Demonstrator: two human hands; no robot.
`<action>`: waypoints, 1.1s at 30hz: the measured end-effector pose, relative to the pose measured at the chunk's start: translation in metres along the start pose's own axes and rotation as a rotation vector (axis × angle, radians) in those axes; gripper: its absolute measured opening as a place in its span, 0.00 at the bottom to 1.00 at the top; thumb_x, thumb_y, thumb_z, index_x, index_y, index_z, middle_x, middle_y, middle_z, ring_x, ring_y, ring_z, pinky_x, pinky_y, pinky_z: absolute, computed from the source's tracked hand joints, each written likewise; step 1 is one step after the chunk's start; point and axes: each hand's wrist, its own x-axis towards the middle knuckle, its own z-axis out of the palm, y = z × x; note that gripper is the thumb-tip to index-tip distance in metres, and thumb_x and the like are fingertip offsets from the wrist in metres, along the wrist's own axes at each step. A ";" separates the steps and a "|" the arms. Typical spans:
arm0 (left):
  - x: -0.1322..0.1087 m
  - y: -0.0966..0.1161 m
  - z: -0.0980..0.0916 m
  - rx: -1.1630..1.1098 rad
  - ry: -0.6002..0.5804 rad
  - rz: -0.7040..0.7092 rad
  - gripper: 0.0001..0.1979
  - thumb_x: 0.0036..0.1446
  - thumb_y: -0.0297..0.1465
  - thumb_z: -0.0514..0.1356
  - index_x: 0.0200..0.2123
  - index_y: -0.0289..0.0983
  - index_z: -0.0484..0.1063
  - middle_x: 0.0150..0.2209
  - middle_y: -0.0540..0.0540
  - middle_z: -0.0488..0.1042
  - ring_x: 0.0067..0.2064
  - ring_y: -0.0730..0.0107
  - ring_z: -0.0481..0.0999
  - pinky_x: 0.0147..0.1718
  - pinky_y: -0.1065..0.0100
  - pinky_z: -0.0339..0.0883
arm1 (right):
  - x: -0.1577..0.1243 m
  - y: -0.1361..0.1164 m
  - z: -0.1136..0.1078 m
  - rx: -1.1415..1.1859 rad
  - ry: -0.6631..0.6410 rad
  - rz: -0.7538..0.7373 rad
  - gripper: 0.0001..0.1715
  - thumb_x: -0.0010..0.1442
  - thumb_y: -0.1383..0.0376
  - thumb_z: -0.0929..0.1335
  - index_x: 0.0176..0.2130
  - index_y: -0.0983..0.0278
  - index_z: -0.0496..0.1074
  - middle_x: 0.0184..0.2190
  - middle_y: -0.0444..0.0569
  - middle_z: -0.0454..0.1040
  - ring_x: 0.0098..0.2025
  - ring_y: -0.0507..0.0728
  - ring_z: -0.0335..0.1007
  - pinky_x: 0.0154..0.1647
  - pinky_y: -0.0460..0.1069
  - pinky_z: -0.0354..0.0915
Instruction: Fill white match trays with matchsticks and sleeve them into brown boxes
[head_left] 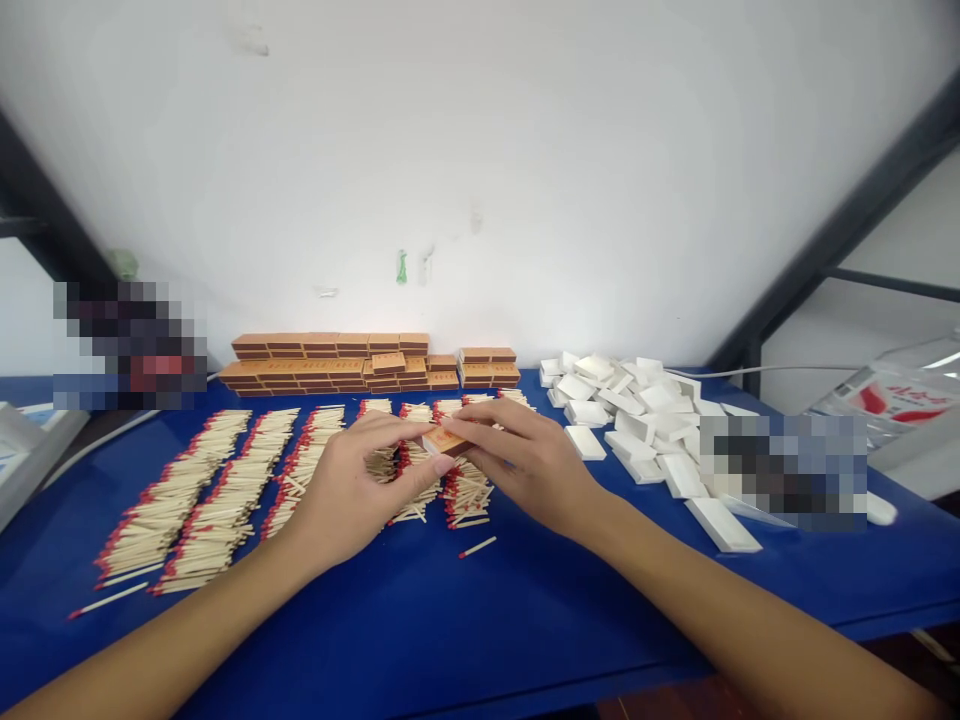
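Note:
An orange-brown matchbox [444, 441] with dark sides is held up between both hands over the rows of matches. My left hand [352, 480] grips its left end, thumb below and fingers above, where a whitish end shows. Fingers of my right hand [532, 465] close on the right part of the box. Beneath and behind the hands lie rows of red-tipped matches [469, 492], partly covered by them. More long rows of matches [214, 510] spread to the left. A single loose match [478, 547] lies in front of my right hand.
Stacked matchboxes [322, 372] line the wall at the back of the blue table [420, 630]. A heap of white inner trays [637, 410] lies at the right, near a blurred-out patch. Dark metal frame bars [825, 230] slant up on both sides. A plastic package [892, 395] is at far right.

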 end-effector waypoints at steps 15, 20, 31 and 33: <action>0.005 -0.016 -0.006 0.260 0.146 0.390 0.10 0.66 0.29 0.62 0.49 0.37 0.77 0.36 0.45 0.81 0.40 0.59 0.76 0.44 0.55 0.71 | 0.016 0.143 -0.013 -0.477 -0.216 0.385 0.17 0.71 0.67 0.62 0.47 0.67 0.80 0.46 0.60 0.76 0.48 0.64 0.71 0.49 0.55 0.67; 0.003 -0.015 -0.006 0.304 0.138 0.428 0.08 0.66 0.28 0.63 0.48 0.37 0.77 0.34 0.46 0.80 0.38 0.60 0.75 0.41 0.57 0.69 | 0.012 0.143 -0.002 -0.523 -0.314 0.376 0.18 0.71 0.71 0.61 0.49 0.66 0.79 0.49 0.59 0.76 0.50 0.63 0.68 0.51 0.53 0.64; 0.006 -0.019 -0.005 0.303 0.135 0.366 0.08 0.67 0.31 0.61 0.46 0.39 0.78 0.36 0.46 0.82 0.39 0.59 0.77 0.43 0.56 0.70 | 0.019 0.103 -0.037 -0.391 -0.305 0.417 0.14 0.70 0.61 0.66 0.43 0.65 0.79 0.42 0.55 0.77 0.41 0.59 0.72 0.42 0.53 0.66; 0.006 -0.018 -0.007 0.292 0.126 0.342 0.08 0.66 0.31 0.61 0.46 0.40 0.78 0.35 0.46 0.82 0.40 0.59 0.77 0.44 0.56 0.70 | 0.015 0.091 -0.052 -0.193 -0.426 0.459 0.13 0.67 0.58 0.68 0.37 0.63 0.79 0.33 0.50 0.77 0.34 0.56 0.70 0.36 0.51 0.63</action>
